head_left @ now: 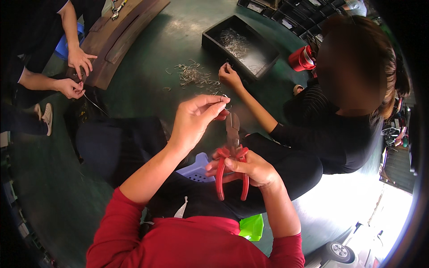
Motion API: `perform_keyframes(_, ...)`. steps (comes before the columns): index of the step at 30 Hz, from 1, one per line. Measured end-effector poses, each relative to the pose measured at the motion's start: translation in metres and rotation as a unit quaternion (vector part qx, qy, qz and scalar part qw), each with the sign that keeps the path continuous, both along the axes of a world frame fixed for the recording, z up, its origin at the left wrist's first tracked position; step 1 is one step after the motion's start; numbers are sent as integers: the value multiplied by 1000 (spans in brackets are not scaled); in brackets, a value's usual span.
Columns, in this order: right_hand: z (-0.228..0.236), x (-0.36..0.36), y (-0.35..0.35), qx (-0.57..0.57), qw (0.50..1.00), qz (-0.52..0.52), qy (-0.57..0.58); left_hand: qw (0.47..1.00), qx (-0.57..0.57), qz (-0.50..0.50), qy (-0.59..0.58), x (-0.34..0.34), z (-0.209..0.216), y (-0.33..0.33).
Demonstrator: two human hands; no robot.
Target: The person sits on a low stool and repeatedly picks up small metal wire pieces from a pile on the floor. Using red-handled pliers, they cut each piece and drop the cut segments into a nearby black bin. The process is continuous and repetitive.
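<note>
Over my remote feed, I take the black plastic crate (212,47) as landmark. On its near side, the left hand (191,118) has thumb and fingertips pinched together on a thin bent wire piece (225,95); the fingertips hide part of it, and I cannot establish its long axis. The visible portion is curved and silvery. Also nearside of the crate, the right hand (257,169) has its fingers curled around cutting pliers (233,136), some blurred and partly hidden. The pliers show a dull metal head and red handles (220,183); their long axis runs toward the crate, jaws foremost.
</note>
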State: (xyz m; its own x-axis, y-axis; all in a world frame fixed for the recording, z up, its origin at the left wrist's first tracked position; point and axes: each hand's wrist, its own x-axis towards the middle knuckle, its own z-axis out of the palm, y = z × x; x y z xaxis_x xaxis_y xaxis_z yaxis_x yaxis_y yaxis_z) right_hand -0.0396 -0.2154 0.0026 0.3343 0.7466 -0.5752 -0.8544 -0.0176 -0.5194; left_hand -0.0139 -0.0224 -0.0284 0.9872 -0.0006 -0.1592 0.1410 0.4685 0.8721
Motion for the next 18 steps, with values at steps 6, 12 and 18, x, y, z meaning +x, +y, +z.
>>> perform_keyframes(6,6,3,1,5,1000,-9,-1,998,15,2,-66,-2,-2,-2)
perform_keyframes(12,7,4,-3,5,1000,-3,-4,993,35,4,-113,-1,-2,-4)
perform_keyframes(18,3,3,-5,16,999,1,-29,986,86,-3,-143,-3,1,-4)
